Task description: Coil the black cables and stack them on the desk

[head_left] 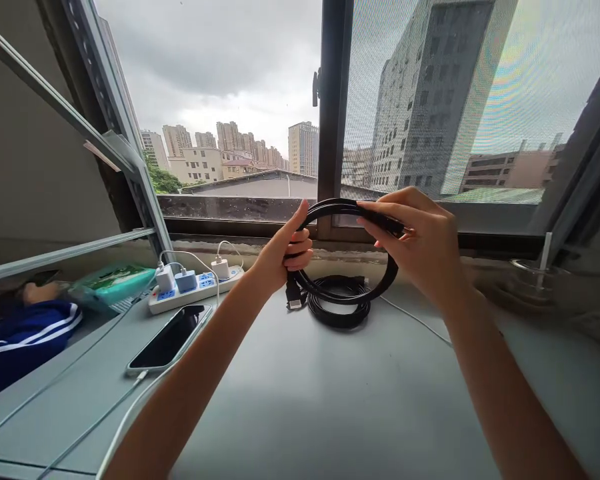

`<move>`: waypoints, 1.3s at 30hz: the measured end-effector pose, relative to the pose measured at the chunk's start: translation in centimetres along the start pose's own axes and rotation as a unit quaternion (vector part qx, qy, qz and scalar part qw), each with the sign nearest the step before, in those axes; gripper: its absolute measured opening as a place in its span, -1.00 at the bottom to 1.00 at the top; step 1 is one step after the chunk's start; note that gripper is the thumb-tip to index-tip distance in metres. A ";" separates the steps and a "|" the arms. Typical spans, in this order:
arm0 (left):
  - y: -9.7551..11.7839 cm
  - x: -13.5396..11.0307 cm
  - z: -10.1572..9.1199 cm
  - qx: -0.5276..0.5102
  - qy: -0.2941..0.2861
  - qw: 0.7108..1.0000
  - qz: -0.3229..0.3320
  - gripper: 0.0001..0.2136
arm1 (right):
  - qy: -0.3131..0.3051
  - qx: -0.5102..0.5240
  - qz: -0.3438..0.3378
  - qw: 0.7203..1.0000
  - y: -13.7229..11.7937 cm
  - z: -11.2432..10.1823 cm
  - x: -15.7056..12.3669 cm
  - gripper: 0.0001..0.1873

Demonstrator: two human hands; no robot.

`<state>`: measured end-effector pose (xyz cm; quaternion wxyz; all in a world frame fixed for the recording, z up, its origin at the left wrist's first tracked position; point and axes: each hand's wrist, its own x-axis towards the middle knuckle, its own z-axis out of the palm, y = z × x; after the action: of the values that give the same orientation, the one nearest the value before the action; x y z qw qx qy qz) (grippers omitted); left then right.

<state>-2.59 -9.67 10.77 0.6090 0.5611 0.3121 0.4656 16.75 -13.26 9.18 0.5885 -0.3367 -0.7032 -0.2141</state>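
A black cable (391, 275), wound into a loop, is held up above the table by both hands. My left hand (286, 255) wraps its fingers around the left side of the loop, thumb pointing up. Below that hand hangs a black connector plug (294, 293) with a pale metal end. My right hand (420, 233) pinches the upper right of the loop between thumb and fingers. Behind and under the raised loop, a second coiled black cable (339, 320) lies on the table, partly hidden by it.
On the left lies a phone (169, 339) with a white charging cable (130, 408). Behind it stands a power strip (200, 291) with several chargers. A clear round container (530, 280) is at the back right. A metal rack (140, 170) rises at the left, before the window (230, 167).
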 end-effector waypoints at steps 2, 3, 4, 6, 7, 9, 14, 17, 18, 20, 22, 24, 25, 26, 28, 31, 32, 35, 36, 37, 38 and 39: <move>0.0 -0.2 0.3 0.026 0.016 0.999 0.022 -0.41 | 0.020 -0.004 -0.028 0.999 -0.3 0.1 0.0 -0.78; 0.0 -0.4 0.4 0.035 0.028 0.998 0.038 -0.41 | 0.034 -0.010 -0.040 0.999 -0.5 0.2 0.1 -0.81; 0.0 -0.5 0.6 0.041 0.042 0.997 0.054 -0.41 | 0.050 -0.017 -0.049 0.997 -0.8 0.2 0.1 -0.83; 0.2 -0.9 1.0 0.051 0.068 0.993 0.083 -0.41 | 0.085 -0.032 -0.056 0.994 -1.2 0.2 0.2 -0.87; 0.3 -1.0 1.1 0.058 0.078 0.991 0.094 -0.42 | 0.101 -0.038 -0.057 0.993 -1.4 0.2 0.3 -0.89; 0.4 -1.2 1.2 0.072 0.093 0.986 0.114 -0.43 | 0.128 -0.046 -0.059 0.989 -1.6 0.3 0.3 -0.93; 0.2 -0.8 0.9 0.084 0.135 0.976 0.149 -0.48 | 0.143 -0.048 -0.063 0.987 -1.4 0.7 0.1 -0.95; -0.1 -0.3 0.9 0.055 0.182 0.968 0.163 -0.55 | 0.099 -0.046 -0.032 0.994 -1.1 1.1 0.0 -0.93; -0.2 -0.2 1.0 0.045 0.193 0.967 0.162 -0.56 | 0.078 -0.045 -0.020 0.996 -0.9 1.2 -0.1 -0.92; -0.5 0.2 1.0 0.033 0.194 0.970 0.145 -0.56 | 0.040 -0.054 0.012 0.998 -0.6 1.3 -0.1 -0.87; -0.9 0.5 1.0 0.033 0.167 0.979 0.113 -0.54 | 0.005 -0.077 0.049 0.996 -0.1 1.3 -0.2 -0.79; -1.3 0.9 0.9 0.036 0.128 0.988 0.073 -0.52 | -0.033 -0.103 0.084 0.991 0.4 1.2 -0.2 -0.70; -1.5 1.0 0.8 0.035 0.109 0.992 0.054 -0.51 | -0.055 -0.115 0.096 0.987 0.6 1.2 -0.2 -0.68; -1.7 1.2 0.7 0.030 0.090 0.995 0.038 -0.51 | -0.077 -0.124 0.107 0.984 0.8 1.1 -0.3 -0.67; -2.1 1.4 0.5 0.019 0.046 0.999 0.019 -0.52 | -0.108 -0.139 0.123 0.977 1.2 1.1 -0.3 -0.68; -2.7 1.8 0.0 0.059 -0.006 0.998 0.014 -0.56 | -0.112 -0.148 0.144 0.972 2.0 1.6 -0.6 -0.69; -2.9 2.0 -0.2 0.098 -0.015 0.995 0.017 -0.59 | -0.106 -0.148 0.156 0.971 2.5 1.9 -0.7 -0.68; -3.8 2.7 -0.9 0.221 -0.012 0.974 0.037 -0.77 | -0.096 -0.128 0.219 0.962 4.6 3.2 -1.6 -0.65; -4.3 3.0 -1.2 0.249 -0.004 0.968 0.038 -0.82 | -0.104 -0.106 0.246 0.958 5.5 3.7 -2.0 -0.63; -5.0 3.4 -1.4 0.270 0.008 0.962 0.035 -0.83 | -0.118 -0.075 0.270 0.953 6.4 4.2 -2.5 -0.62; -5.7 3.8 -1.7 0.286 0.023 0.957 0.029 -0.81 | -0.140 -0.036 0.283 0.948 7.4 4.7 -3.1 -0.61; -6.6 4.3 -2.0 0.300 0.038 0.953 0.020 -0.76 | -0.160 -0.011 0.283 0.945 8.4 5.2 -3.7 -0.62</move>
<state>-1.34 -4.56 4.63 0.3907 0.7063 0.4486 0.3837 19.56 -4.70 3.66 0.5005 -0.5584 -0.6614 0.0107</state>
